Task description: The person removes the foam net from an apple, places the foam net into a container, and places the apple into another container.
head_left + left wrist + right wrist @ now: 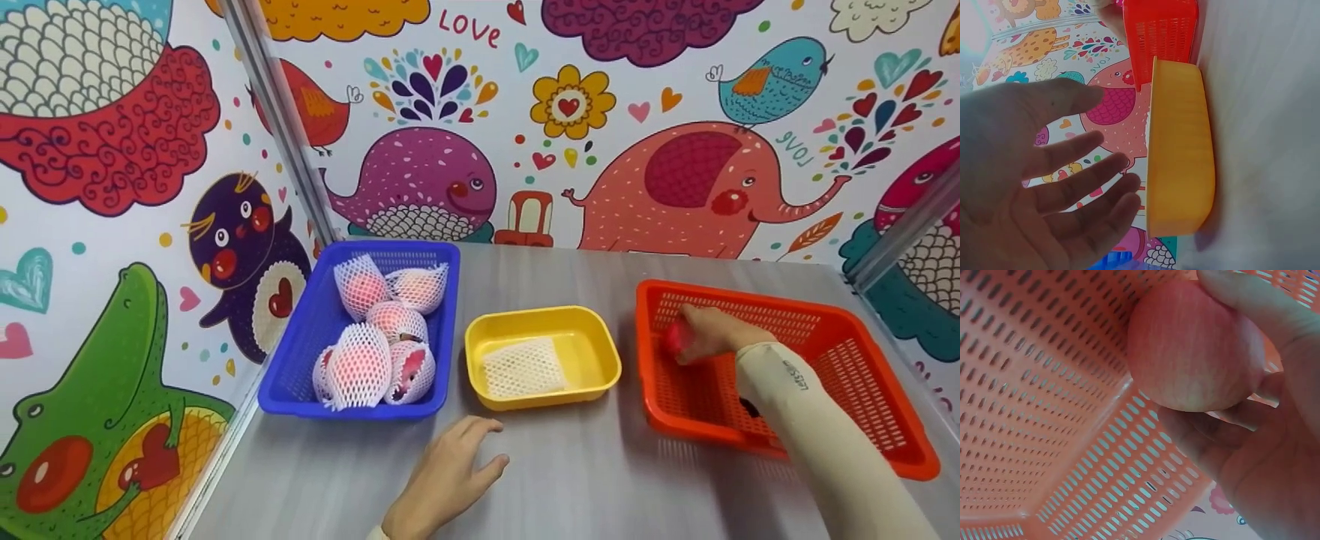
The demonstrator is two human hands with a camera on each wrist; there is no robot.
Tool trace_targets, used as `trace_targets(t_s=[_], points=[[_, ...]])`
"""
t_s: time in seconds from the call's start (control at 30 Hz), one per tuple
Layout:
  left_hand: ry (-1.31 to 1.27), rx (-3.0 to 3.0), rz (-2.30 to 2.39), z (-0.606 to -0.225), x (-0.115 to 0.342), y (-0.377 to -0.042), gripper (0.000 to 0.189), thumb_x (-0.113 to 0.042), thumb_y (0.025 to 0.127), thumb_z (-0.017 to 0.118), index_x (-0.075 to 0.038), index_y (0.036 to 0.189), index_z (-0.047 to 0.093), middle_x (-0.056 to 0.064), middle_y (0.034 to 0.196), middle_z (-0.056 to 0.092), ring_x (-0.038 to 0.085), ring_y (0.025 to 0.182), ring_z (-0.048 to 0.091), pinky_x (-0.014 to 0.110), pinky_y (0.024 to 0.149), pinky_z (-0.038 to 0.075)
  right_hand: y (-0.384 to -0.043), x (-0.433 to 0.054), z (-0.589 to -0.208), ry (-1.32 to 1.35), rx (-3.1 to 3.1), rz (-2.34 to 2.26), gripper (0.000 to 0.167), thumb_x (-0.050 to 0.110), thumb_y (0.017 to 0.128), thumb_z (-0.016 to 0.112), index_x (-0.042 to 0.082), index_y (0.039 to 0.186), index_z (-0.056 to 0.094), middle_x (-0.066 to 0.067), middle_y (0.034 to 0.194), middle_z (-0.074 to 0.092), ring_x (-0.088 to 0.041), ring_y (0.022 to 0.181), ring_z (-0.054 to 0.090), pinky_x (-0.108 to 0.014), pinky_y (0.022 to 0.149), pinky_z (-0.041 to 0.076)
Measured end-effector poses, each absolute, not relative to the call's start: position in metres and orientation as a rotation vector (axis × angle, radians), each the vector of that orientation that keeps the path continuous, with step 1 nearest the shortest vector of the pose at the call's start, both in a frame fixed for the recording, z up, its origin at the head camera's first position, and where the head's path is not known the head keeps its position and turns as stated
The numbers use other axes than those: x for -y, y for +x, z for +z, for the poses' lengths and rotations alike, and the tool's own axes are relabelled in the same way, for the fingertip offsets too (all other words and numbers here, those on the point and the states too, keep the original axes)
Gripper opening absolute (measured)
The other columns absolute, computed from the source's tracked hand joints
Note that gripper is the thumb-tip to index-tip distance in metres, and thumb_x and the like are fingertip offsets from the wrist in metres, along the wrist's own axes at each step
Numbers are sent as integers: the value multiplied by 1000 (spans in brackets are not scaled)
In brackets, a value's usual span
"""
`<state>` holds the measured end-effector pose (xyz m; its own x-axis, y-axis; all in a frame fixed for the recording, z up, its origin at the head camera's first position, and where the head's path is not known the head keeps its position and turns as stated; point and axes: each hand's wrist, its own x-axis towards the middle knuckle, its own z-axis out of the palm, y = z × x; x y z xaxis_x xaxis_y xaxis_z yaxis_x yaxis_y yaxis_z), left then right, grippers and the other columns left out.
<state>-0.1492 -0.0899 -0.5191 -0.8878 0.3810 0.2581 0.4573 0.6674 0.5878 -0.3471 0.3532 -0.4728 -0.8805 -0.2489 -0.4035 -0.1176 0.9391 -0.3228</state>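
Inside the red basket (825,360), my right hand (709,334) grips a red apple (1193,349), thumb on one side and fingers curled round the other. In the head view only part of that apple shows beside the hand. My left hand (450,472) hovers over the table in front of the yellow tray (544,397), fingers apart and holding nothing; the left wrist view shows its spread fingers near the tray's side. A white foam net (525,367) lies flat in the tray.
A blue basket (300,352) on the left holds several apples (360,364) in white foam nets. Printed wall panels (525,112) stand behind and to the left of the grey table (570,480).
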Motion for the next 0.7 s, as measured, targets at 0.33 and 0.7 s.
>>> trace_targets(t_s=[0.33, 0.7], points=[[-741, 2758, -1002, -518, 87, -153, 29, -28, 91, 74, -15, 115, 67, -3, 112, 65, 17, 104, 62, 42, 87, 52, -325, -351, -434, -453, -2853, -407, 66, 11, 88, 76, -5, 143, 43, -34, 133, 51, -50, 117, 51, -68, 94, 42], [-773, 2781, -1019, -513, 83, -162, 32, -28, 91, 74, -11, 117, 67, -1, 114, 64, 16, 105, 61, 42, 87, 52, -250, -331, -406, -472, -3020, -490, 63, 38, 90, 74, 9, 141, 50, -20, 137, 52, -42, 123, 49, -63, 91, 47]])
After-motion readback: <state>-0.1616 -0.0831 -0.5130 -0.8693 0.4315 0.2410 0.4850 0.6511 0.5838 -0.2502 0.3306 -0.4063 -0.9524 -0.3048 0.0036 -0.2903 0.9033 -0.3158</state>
